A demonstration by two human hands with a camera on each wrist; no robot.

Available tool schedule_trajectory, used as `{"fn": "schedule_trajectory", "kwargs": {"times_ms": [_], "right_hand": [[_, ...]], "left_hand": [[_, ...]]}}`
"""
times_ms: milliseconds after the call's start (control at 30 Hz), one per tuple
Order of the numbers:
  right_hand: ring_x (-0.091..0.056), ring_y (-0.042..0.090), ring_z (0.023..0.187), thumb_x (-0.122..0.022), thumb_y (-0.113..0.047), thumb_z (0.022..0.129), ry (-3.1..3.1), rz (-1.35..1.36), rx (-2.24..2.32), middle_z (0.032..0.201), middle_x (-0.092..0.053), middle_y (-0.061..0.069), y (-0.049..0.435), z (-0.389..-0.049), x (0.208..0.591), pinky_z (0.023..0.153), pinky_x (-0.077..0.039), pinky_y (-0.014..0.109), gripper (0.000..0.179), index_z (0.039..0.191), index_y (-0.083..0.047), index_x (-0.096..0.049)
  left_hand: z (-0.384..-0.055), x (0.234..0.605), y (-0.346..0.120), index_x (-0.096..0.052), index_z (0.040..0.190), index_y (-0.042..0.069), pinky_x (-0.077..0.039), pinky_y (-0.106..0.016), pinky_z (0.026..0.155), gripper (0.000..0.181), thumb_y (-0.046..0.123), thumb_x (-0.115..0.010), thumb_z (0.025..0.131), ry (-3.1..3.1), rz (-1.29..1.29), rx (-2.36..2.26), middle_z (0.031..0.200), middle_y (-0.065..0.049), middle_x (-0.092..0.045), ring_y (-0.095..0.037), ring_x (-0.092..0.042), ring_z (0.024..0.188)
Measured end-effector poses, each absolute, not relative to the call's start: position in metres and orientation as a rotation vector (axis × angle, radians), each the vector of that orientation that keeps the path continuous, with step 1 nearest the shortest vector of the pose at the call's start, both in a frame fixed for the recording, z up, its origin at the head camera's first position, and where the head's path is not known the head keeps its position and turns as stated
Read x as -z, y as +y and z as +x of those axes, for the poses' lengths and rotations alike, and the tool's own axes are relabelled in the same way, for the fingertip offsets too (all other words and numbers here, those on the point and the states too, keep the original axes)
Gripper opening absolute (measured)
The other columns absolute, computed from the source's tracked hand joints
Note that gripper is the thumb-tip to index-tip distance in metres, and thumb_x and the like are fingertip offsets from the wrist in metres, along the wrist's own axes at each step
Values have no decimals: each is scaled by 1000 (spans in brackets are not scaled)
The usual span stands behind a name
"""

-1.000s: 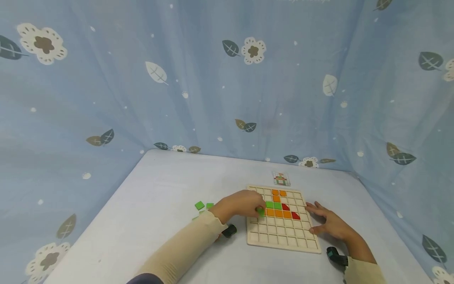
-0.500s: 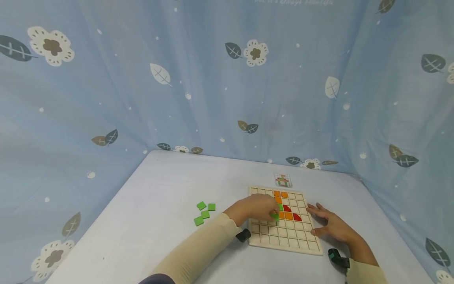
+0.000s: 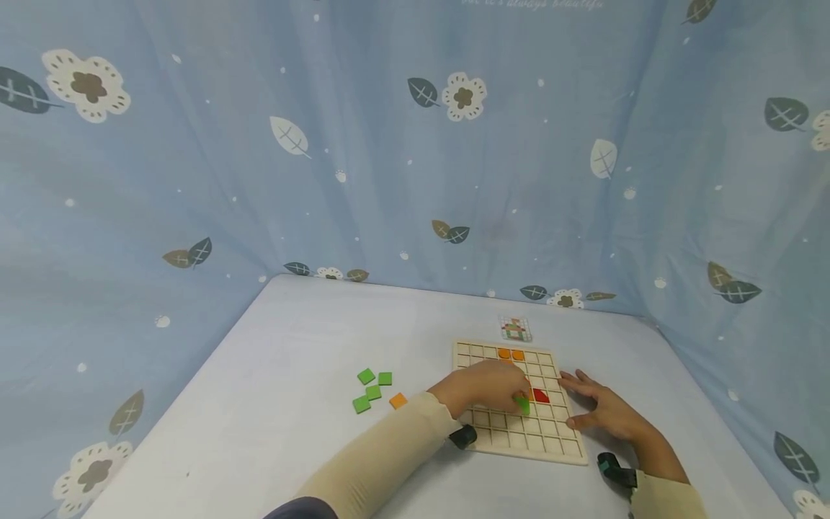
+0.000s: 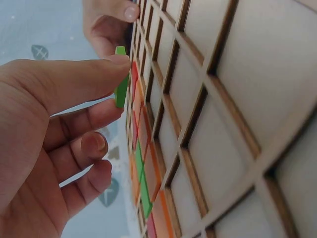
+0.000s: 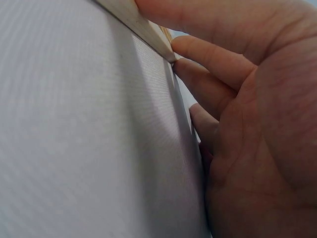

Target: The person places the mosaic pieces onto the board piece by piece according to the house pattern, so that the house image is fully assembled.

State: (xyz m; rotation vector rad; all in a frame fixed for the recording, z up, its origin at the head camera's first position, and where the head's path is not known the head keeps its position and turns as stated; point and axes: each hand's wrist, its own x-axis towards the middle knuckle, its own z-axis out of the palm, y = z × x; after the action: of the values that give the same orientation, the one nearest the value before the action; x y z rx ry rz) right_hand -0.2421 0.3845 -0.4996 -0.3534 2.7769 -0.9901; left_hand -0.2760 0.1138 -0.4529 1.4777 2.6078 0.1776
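My left hand (image 3: 494,386) pinches a green square tile (image 4: 120,77) between thumb and forefinger, close over the wooden grid board (image 3: 519,441). In the left wrist view the tile stands on edge, right beside the grid's ribs. Orange, green and red tiles fill some cells; a red quarter-round tile (image 3: 541,396) and two orange round tiles (image 3: 504,354) show past the hand, which hides several others. My right hand (image 3: 606,409) rests at the board's right edge, its fingers extended and fingertips touching the side (image 5: 153,37).
Several loose green tiles (image 3: 373,392) and one orange tile (image 3: 398,400) lie on the white table (image 3: 311,346) left of the board. A small pattern card (image 3: 515,329) lies behind the board. A blue printed curtain (image 3: 363,180) hangs round the table.
My left hand has moved right across the board with the green tile, uncovering the loose tiles at left. The right hand stays at the board's edge.
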Motion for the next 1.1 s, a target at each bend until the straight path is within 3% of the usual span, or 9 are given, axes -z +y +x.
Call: {"fn": "schedule_trajectory", "kwargs": {"times_ms": [400, 800, 933, 1100], "right_hand": [[-9, 53, 139, -88, -35, 63, 2798, -349, 975, 153, -25, 26, 386, -243, 502, 98, -11, 76, 91, 140, -4, -51], [-9, 52, 140, -88, -34, 64, 2791, -374, 998, 153, -27, 24, 388, -245, 502, 98, -10, 76, 90, 140, -4, -51], [-8, 53, 140, -88, -33, 65, 2786, -378, 997, 153, -27, 25, 388, -245, 501, 98, -10, 77, 89, 140, -3, -51], [-9, 54, 139, -87, -32, 66, 2790, -398, 1004, 153, -26, 26, 388, -244, 500, 97, -11, 77, 88, 140, -3, -51]], "left_hand": [[-277, 458, 128, -72, 101, 29, -42, -17, 69, 15, 34, -74, 87, 2598, 1448, -170, 82, 20, -56, 2, -50, 75], [-279, 465, 136, -67, 83, 27, -37, -20, 58, 9, 31, -74, 87, 2627, 1456, -171, 72, 15, -54, -3, -44, 64], [-278, 464, 137, -71, 91, 29, -41, -20, 64, 5, 32, -74, 87, 2624, 1415, -189, 81, 18, -57, -1, -48, 70], [-276, 462, 137, -73, 99, 31, -44, -20, 71, 13, 32, -74, 87, 2623, 1374, -204, 89, 21, -59, 2, -51, 77]]}}
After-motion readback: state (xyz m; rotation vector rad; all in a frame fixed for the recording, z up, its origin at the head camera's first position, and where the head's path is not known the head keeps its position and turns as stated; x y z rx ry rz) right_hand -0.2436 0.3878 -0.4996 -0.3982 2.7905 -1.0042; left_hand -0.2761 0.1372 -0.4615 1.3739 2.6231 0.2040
